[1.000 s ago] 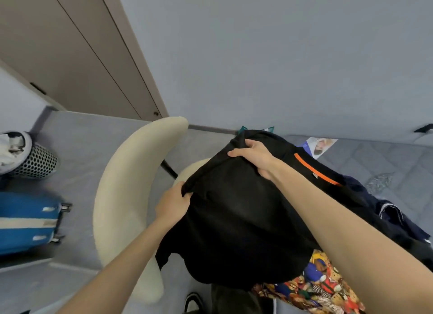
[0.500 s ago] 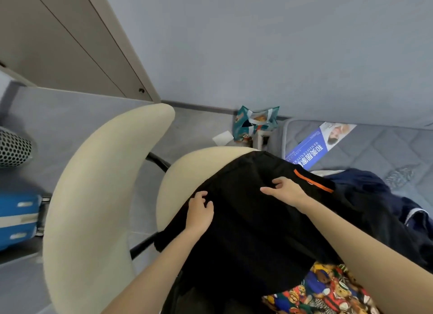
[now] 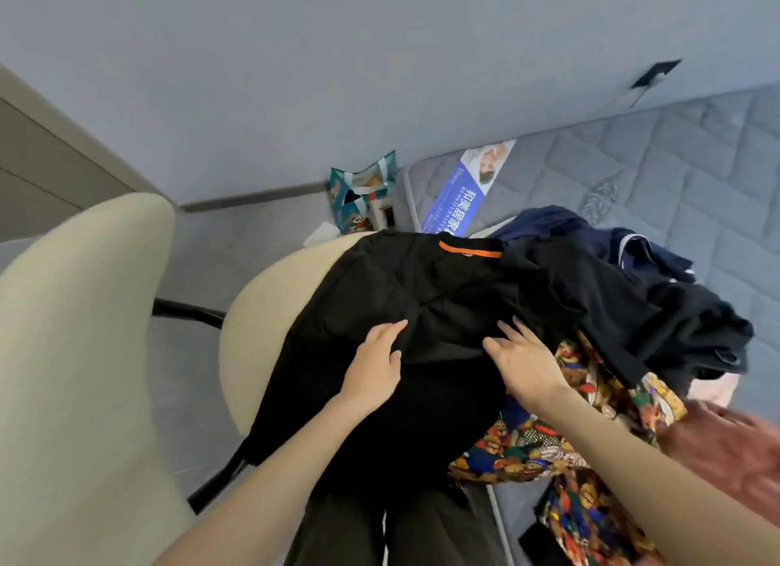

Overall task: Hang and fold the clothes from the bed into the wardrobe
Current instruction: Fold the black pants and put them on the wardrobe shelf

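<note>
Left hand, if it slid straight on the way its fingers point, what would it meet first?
The left hand lies flat on the black garment. Straight on, it would slide over that cloth, cross a fold, then likely reach the orange strip near its far edge; depth is unclear.

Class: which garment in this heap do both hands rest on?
The black garment with the orange strip: left hand and right hand lie flat on it, not on the navy garment or bear-print fabric.

A black garment drapes across the cream chair seat onto the grey bed, where navy clothes, a bear-print cloth and a blue leaflet lie
</note>
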{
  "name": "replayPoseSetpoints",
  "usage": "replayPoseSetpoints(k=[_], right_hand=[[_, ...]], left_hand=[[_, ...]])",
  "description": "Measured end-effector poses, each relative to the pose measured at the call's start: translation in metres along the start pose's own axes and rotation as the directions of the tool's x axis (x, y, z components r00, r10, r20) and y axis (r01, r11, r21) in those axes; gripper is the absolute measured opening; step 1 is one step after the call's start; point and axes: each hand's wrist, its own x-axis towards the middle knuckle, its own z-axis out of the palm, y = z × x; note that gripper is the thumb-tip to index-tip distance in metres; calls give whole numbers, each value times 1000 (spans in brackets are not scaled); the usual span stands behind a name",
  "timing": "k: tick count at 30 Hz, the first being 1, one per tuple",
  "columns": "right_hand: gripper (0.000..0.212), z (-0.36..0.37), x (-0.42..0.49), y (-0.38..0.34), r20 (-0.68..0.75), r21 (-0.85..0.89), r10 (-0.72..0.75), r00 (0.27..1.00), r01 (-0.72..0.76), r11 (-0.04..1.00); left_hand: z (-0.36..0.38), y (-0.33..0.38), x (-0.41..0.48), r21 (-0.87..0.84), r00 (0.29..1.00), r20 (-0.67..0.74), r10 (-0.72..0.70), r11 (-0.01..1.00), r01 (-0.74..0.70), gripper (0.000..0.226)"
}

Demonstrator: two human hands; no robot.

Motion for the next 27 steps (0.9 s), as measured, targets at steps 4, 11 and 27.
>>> replayPoseSetpoints(k=[4,11,27], right_hand=[[20,-27,-31,-9,-192,236,33,981,13,972],[42,-61,-75,9,-155,442,303,940,-209,872],[54,28,-66,10,115,489,512,851,-497,717]], left_hand=[[-10,22,8,295,980,98,175,935,-197,78],[-29,53,18,514,965,216,152,822,-244,74],[21,24,29,547,977,207,47,823,-156,62]])
